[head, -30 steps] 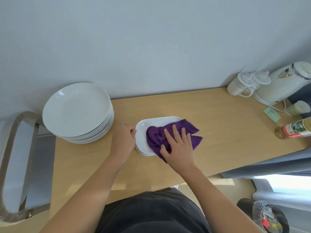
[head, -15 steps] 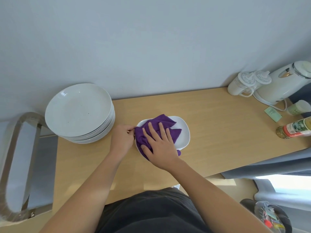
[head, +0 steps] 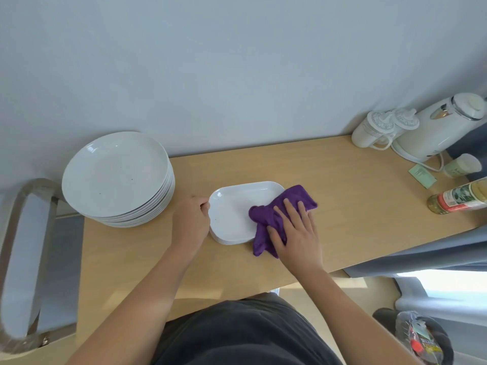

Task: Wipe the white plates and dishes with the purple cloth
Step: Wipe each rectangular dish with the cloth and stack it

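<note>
Both bare forearms angle up from the bottom of the frame toward centre, left hand (head: 191,219) knuckles-up, fingers curled onto the left rim of the white plate (head: 232,209), right hand (head: 296,233) flat, fingers straight and slightly spread, pressing on the purple cloth (head: 299,196).

This looks like a home kitchen or dining corner: a light wooden table (head: 355,206) set against a plain pale wall (head: 237,75). Just left of the left grip (head: 191,219) stands a tall stack of round white plates (head: 116,172), and a smaller stack of rectangular dishes (head: 232,214) lies at that grip's fingertips. Well to the right of the right grip (head: 295,233) sit household things — a white electric kettle (head: 434,133) with its cord, two lidded mugs (head: 374,130) touching it, and a labelled bottle (head: 458,197) lying on its side. Far left of the left grip is a metal frame (head: 15,233) with a grey panel.
</note>
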{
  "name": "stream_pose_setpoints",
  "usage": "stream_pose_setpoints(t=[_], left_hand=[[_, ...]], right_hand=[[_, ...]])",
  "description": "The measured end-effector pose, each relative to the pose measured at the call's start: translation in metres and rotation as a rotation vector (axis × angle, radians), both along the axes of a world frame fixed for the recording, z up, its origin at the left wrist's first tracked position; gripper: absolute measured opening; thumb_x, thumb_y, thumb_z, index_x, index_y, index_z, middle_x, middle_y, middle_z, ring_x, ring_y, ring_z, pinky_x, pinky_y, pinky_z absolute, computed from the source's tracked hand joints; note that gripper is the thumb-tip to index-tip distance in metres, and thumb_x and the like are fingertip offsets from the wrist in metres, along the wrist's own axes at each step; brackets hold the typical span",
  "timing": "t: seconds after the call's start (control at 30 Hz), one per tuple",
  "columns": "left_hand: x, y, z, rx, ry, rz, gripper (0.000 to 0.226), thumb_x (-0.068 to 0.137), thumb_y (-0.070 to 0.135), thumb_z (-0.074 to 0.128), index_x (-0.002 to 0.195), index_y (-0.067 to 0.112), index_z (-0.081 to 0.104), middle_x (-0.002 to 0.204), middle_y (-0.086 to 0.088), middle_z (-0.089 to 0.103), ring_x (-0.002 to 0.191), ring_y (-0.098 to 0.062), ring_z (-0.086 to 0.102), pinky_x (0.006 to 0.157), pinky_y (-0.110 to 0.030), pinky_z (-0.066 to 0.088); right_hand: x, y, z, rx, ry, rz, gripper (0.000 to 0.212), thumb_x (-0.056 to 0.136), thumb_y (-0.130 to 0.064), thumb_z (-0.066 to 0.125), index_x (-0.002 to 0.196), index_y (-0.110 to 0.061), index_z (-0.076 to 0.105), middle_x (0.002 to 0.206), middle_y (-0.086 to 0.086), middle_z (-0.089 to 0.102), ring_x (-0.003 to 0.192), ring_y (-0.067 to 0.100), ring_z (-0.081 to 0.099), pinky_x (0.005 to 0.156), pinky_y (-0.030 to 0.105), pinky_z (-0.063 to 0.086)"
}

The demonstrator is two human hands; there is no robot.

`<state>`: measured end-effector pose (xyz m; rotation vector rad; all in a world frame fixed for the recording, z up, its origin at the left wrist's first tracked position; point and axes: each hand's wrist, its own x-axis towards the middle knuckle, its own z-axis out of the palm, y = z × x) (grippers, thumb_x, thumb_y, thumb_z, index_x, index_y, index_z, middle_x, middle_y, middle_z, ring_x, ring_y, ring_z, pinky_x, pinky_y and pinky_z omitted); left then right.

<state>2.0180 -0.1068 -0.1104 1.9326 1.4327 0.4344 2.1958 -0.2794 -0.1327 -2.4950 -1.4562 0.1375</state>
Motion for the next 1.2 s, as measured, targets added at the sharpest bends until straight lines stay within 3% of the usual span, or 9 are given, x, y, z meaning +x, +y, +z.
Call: stream_pose_setpoints(t=[0.17, 0.27, 0.47, 0.53, 0.57, 0.6, 0.77, 0.97, 1.2], left_hand=[[0.0, 0.001, -0.002, 0.034, 0.013, -0.017, 0.021, 0.093, 0.003, 0.053, 0.079, 0.005, 0.069, 0.079, -0.009, 0.056, 0.073, -0.026, 0.052, 0.058, -0.034, 0.034], [0.002, 0.002, -0.005, 0.056, 0.045, -0.01, 0.021, 0.09, 0.001, 0.053, 0.075, 0.0, 0.066, 0.077, -0.015, 0.055, 0.072, -0.031, 0.053, 0.061, -0.042, 0.041], [0.004, 0.003, 0.001, 0.007, 0.015, 0.01, 0.027, 0.091, 0.004, 0.055, 0.071, 0.022, 0.049, 0.07, -0.007, 0.048, 0.069, -0.019, 0.041, 0.062, -0.033, 0.032], [0.004, 0.002, 0.005, -0.016, -0.01, 0.014, 0.026, 0.092, 0.006, 0.057, 0.073, 0.022, 0.051, 0.069, 0.0, 0.052, 0.068, -0.019, 0.047, 0.061, -0.032, 0.035], [0.004, 0.002, 0.005, -0.045, -0.038, 0.03, 0.023, 0.092, 0.006, 0.059, 0.081, 0.023, 0.07, 0.071, 0.003, 0.058, 0.069, -0.02, 0.055, 0.064, -0.033, 0.042], [0.003, 0.003, 0.005, -0.075, -0.069, 0.05, 0.016, 0.092, 0.007, 0.061, 0.09, 0.006, 0.077, 0.075, 0.004, 0.064, 0.073, -0.021, 0.063, 0.069, -0.033, 0.049], [0.001, 0.005, 0.005, -0.22, -0.188, 0.167, 0.015, 0.09, 0.006, 0.066, 0.096, 0.01, 0.078, 0.085, -0.002, 0.074, 0.079, -0.022, 0.071, 0.083, -0.041, 0.057], [0.006, 0.004, 0.003, -0.245, -0.202, 0.201, 0.015, 0.09, 0.007, 0.065, 0.094, 0.015, 0.078, 0.086, 0.004, 0.075, 0.077, -0.018, 0.073, 0.081, -0.043, 0.06], [0.013, -0.003, 0.003, -0.143, -0.092, 0.202, 0.018, 0.09, 0.01, 0.063, 0.096, 0.018, 0.078, 0.088, 0.007, 0.074, 0.084, -0.018, 0.07, 0.083, -0.041, 0.057]], right_hand=[[0.011, 0.026, -0.006, -0.097, 0.149, -0.068, 0.056, 0.101, -0.038, 0.047, 0.155, -0.025, 0.036, 0.168, -0.004, 0.011, 0.154, 0.034, -0.001, 0.122, 0.045, 0.023], [0.005, 0.045, -0.005, -0.168, 0.001, -0.05, 0.061, 0.098, -0.045, 0.035, 0.153, -0.018, 0.038, 0.166, 0.009, 0.019, 0.151, 0.047, 0.006, 0.123, 0.056, 0.014], [-0.018, 0.065, -0.003, -0.204, -0.102, 0.052, 0.072, 0.093, -0.05, 0.026, 0.153, -0.011, 0.038, 0.161, 0.02, 0.028, 0.148, 0.047, 0.02, 0.121, 0.058, 0.014], [-0.026, 0.069, -0.006, -0.209, -0.051, 0.128, 0.073, 0.093, -0.051, 0.024, 0.156, -0.015, 0.032, 0.164, 0.017, 0.022, 0.151, 0.044, 0.015, 0.122, 0.058, 0.014], [-0.03, 0.069, -0.007, -0.194, -0.038, 0.172, 0.072, 0.093, -0.051, 0.025, 0.156, -0.017, 0.031, 0.165, 0.014, 0.022, 0.151, 0.042, 0.014, 0.122, 0.058, 0.014], [-0.032, 0.07, -0.008, -0.178, -0.034, 0.22, 0.071, 0.094, -0.051, 0.027, 0.156, -0.019, 0.031, 0.165, 0.012, 0.023, 0.152, 0.04, 0.015, 0.122, 0.057, 0.015], [-0.034, 0.064, -0.007, -0.082, 0.021, 0.44, 0.063, 0.094, -0.049, 0.033, 0.151, -0.026, 0.043, 0.16, 0.001, 0.037, 0.151, 0.032, 0.023, 0.124, 0.052, 0.015], [-0.01, 0.049, -0.006, -0.066, 0.199, 0.766, 0.06, 0.087, -0.04, 0.063, 0.144, -0.026, 0.053, 0.157, -0.004, 0.042, 0.151, 0.024, 0.025, 0.125, 0.046, 0.012], [0.027, 0.012, -0.011, 0.103, 0.153, 0.611, 0.063, 0.064, -0.03, 0.086, 0.125, -0.025, 0.069, 0.138, -0.003, 0.062, 0.133, 0.025, 0.053, 0.115, 0.049, 0.034]])
